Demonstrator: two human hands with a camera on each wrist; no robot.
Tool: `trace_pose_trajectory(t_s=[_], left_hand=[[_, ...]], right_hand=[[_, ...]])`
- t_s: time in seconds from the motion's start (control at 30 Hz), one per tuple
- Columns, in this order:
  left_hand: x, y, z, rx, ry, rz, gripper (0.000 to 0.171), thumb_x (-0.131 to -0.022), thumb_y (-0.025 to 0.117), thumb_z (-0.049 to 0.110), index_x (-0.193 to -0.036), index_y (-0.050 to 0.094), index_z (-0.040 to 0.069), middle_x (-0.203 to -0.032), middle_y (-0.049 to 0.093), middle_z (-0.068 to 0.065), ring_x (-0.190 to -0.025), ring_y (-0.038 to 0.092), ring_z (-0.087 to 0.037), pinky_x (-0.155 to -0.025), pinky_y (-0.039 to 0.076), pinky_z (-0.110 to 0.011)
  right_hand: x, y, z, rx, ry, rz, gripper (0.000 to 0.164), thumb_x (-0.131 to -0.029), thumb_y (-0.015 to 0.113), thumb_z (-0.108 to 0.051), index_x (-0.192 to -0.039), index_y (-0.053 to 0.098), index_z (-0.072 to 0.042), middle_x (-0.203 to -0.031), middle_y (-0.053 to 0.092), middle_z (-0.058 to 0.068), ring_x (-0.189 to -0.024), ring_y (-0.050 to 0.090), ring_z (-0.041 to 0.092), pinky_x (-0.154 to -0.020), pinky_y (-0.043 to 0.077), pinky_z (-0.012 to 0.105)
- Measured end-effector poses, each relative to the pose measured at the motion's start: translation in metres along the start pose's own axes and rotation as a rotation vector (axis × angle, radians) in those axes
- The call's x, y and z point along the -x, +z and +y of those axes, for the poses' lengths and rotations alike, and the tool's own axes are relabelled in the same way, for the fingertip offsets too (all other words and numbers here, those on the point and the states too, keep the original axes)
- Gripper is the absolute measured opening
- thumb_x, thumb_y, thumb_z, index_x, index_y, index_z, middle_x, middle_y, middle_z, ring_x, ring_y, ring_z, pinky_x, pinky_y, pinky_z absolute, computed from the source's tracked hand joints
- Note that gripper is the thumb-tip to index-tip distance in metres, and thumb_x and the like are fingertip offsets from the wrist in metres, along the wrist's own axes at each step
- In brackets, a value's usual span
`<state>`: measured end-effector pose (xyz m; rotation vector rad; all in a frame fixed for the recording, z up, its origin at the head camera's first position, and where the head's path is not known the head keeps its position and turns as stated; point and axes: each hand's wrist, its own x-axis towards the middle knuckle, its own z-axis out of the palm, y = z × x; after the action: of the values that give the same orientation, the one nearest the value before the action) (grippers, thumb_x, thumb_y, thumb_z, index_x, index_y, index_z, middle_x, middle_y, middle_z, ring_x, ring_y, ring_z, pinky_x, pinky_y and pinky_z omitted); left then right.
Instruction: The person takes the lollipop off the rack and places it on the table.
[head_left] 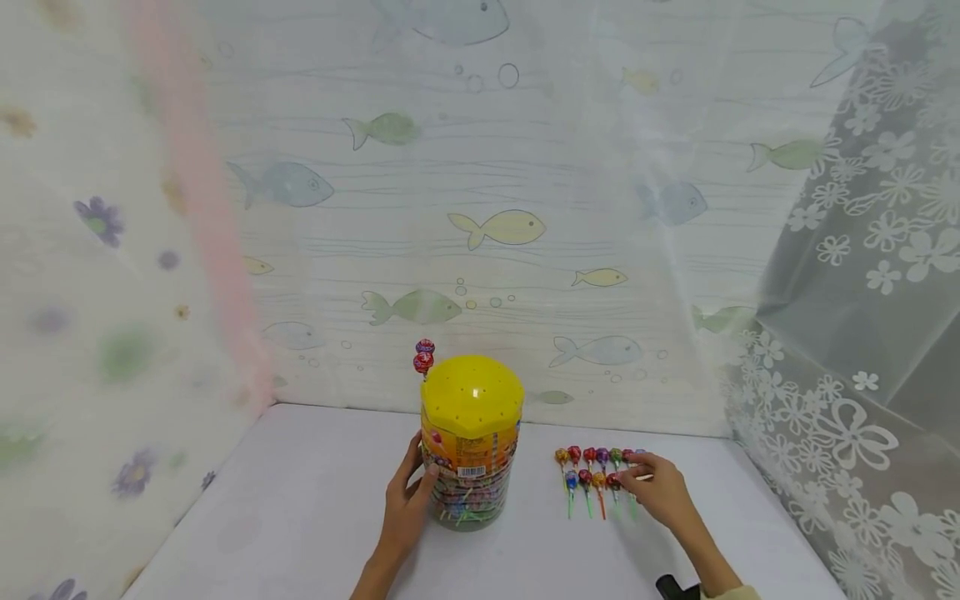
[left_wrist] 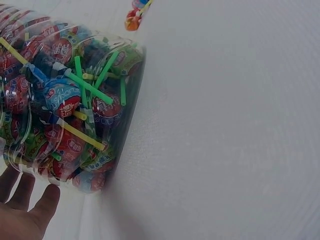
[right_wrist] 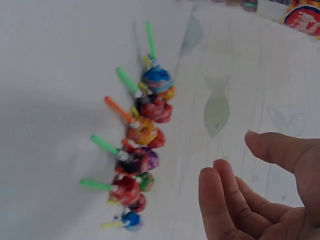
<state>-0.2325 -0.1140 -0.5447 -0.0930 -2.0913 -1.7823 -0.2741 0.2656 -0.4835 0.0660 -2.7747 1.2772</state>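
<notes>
A clear ribbed jar (head_left: 472, 483) full of wrapped lollipops stands upright, topped by a yellow lid (head_left: 472, 396) with small holes. Two lollipops (head_left: 423, 362) stick up at the lid's left edge. My left hand (head_left: 407, 500) holds the jar from its left side, thumb toward the front; in the left wrist view, fingertips (left_wrist: 47, 200) lie against the clear wall. To the right, loose lollipops (head_left: 586, 477) lie in two rows, heads away from me. Over their right end hovers my right hand (head_left: 660, 492), thumb and fingers apart with nothing between them in the right wrist view.
A white-covered table (head_left: 315, 492) carries everything. Behind it hangs a fish-patterned curtain (head_left: 450, 267), with a flowered sheet (head_left: 90, 333) on the left and lace-patterned sheeting (head_left: 862, 433) on the right. A black object (head_left: 670, 587) shows beside the right forearm.
</notes>
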Motion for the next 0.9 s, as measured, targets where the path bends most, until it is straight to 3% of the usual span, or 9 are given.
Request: trace_pose_trajectory(t_s=[0.2, 0.47, 0.67, 0.9], left_hand=[[0.0, 0.0, 0.001, 0.019, 0.001, -0.004, 0.06, -0.106, 0.054, 0.027, -0.161, 0.031, 0.02, -0.159, 0.042, -0.014, -0.141, 0.045, -0.037, -0.109, 0.045, -0.061], [0.001, -0.002, 0.004, 0.021, -0.007, -0.011, 0.061, -0.106, 0.054, 0.027, -0.162, 0.03, 0.021, -0.159, 0.041, -0.015, -0.142, 0.044, -0.038, -0.109, 0.044, -0.062], [0.001, -0.002, 0.004, 0.024, -0.009, -0.01, 0.061, -0.106, 0.054, 0.027, -0.162, 0.03, 0.019, -0.159, 0.042, -0.015, -0.141, 0.044, -0.038, -0.109, 0.044, -0.062], [0.001, -0.003, 0.007, 0.026, -0.012, -0.013, 0.061, -0.106, 0.054, 0.028, -0.162, 0.03, 0.019, -0.159, 0.042, -0.016, -0.142, 0.044, -0.038, -0.11, 0.043, -0.062]], right_hand=[[0.008, 0.005, -0.03, 0.017, -0.041, 0.03, 0.035, -0.093, 0.07, -0.009, -0.122, 0.064, 0.01, -0.095, 0.074, 0.011, -0.09, 0.069, 0.025, -0.07, 0.057, 0.027], [0.02, 0.005, -0.071, -0.04, -0.13, 0.049, 0.036, -0.097, 0.07, -0.015, -0.128, 0.064, 0.003, -0.104, 0.074, 0.01, -0.095, 0.068, 0.022, -0.073, 0.055, 0.022], [0.027, 0.008, -0.111, -0.158, -0.246, 0.058, 0.036, -0.1, 0.067, -0.021, -0.131, 0.064, -0.004, -0.11, 0.071, 0.008, -0.107, 0.065, 0.022, -0.09, 0.055, 0.022], [0.031, 0.018, -0.171, -0.326, -0.433, 0.023, 0.034, -0.099, 0.068, -0.02, -0.13, 0.064, -0.006, -0.119, 0.068, 0.014, -0.111, 0.063, 0.023, -0.098, 0.054, 0.023]])
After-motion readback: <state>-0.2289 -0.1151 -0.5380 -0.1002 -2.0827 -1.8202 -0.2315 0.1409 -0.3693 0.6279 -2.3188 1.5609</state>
